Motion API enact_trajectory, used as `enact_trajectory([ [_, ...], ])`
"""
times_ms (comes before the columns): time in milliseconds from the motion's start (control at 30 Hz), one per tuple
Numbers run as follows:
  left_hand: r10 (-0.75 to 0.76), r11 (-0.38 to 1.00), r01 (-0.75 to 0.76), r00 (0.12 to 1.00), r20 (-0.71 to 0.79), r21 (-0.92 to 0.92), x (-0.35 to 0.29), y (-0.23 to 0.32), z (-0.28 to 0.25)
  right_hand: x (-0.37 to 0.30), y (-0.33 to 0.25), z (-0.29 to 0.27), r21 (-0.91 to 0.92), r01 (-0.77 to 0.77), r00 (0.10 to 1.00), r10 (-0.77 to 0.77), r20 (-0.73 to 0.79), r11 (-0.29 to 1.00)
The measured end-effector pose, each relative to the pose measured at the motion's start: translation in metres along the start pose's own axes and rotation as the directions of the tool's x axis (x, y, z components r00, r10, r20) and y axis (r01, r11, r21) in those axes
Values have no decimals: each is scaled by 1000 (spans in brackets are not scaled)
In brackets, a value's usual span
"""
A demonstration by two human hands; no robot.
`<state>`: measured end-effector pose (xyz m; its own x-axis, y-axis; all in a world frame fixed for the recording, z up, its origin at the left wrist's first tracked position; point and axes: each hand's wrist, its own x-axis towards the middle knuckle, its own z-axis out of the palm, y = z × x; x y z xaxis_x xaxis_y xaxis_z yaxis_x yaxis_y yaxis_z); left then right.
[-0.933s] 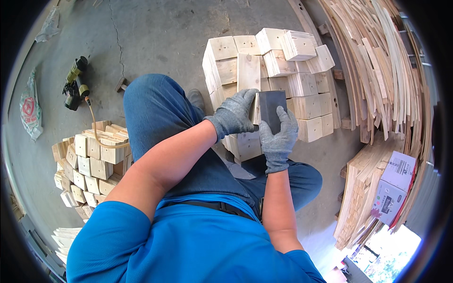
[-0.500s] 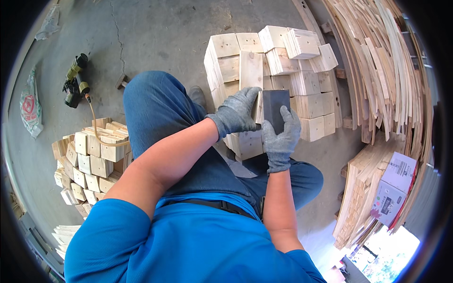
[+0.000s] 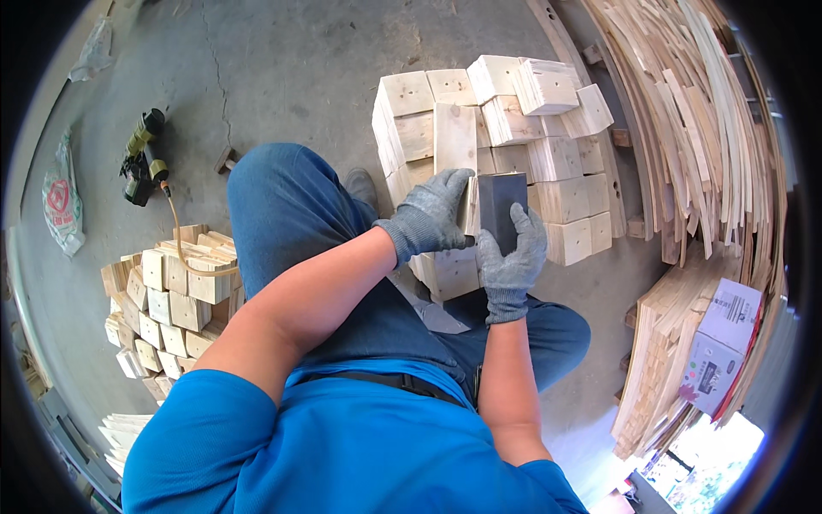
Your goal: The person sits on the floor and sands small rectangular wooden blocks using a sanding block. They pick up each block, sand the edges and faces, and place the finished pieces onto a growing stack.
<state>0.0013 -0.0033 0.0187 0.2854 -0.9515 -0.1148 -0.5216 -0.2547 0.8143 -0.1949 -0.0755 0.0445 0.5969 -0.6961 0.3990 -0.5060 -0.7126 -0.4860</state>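
My gloved left hand [image 3: 432,210] is closed around a light wooden block [image 3: 468,207], whose narrow edge shows beside the fingers. Against its right side my gloved right hand [image 3: 515,255] holds a dark grey rectangular block [image 3: 498,206], perhaps a sanding block, with the thumb and fingers around its lower part. The dark block's broad smooth face is turned up to me. Both are held above my lap, just in front of a stack of pale wooden blocks [image 3: 561,197]. Most of the wooden block is hidden by the left glove and the dark block.
Another pile of wooden blocks [image 3: 175,287] lies at the left, crossed by a hose [image 3: 177,236] from a nail gun [image 3: 145,150]. Long thin wood strips [image 3: 668,111] are heaped at the right. A carton [image 3: 723,343] rests on stacked boards. A plastic bag [image 3: 62,201] lies far left.
The surroundings and both hands sit slightly lower in the picture. The two blocks stay pressed side by side, with no clear change of grip.
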Motion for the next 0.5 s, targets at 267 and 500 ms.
enact_trajectory([
  [267, 34, 999, -34, 999, -29, -4, 1, -8, 7, -1, 5, 3, 17, 4, 1000, -4, -9, 1000],
  [500, 43, 999, -43, 997, -57, -14, -1, -2, 9, -1, 2, -1, 27, 2, 1000, -2, -29, 1000],
])
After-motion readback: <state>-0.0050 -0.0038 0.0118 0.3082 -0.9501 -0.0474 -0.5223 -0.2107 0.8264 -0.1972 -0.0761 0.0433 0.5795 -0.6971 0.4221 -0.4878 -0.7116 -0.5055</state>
